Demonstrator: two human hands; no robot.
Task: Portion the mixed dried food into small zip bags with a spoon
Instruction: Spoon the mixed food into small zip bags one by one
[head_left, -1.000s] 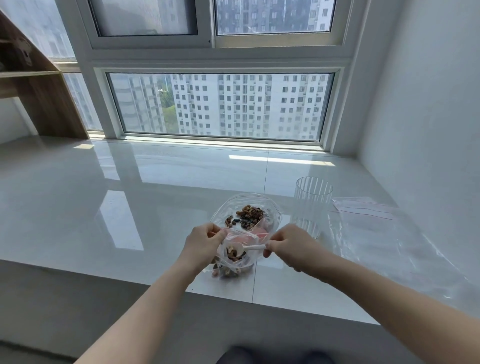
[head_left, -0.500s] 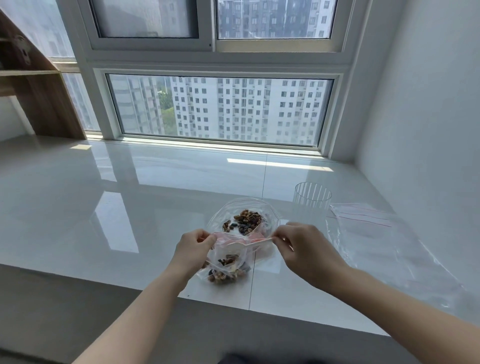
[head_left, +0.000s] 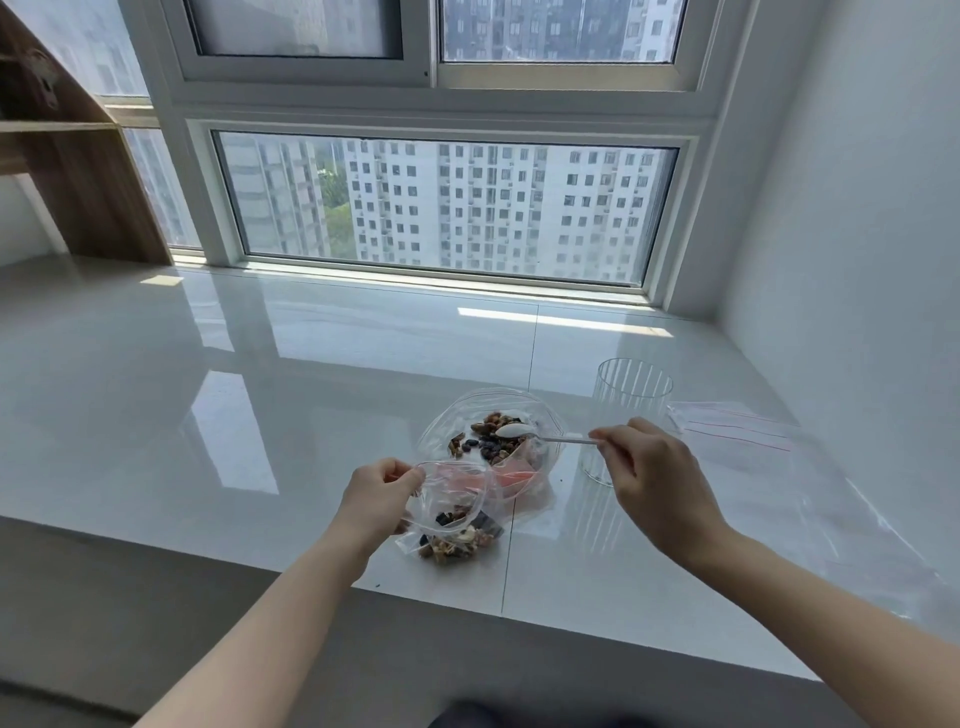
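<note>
My left hand (head_left: 376, 496) pinches the small zip bag (head_left: 454, 512) mouth, right hand (head_left: 647, 475) pinches the spoon (head_left: 540, 434) over the mixed dried food (head_left: 491, 441) beyond; slack mouth risks spills.

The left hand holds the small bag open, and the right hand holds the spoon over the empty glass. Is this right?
Not quite. In the head view the right hand holds the spoon over the large bag of dried food, not the glass. The left hand does hold the small bag open.
</note>
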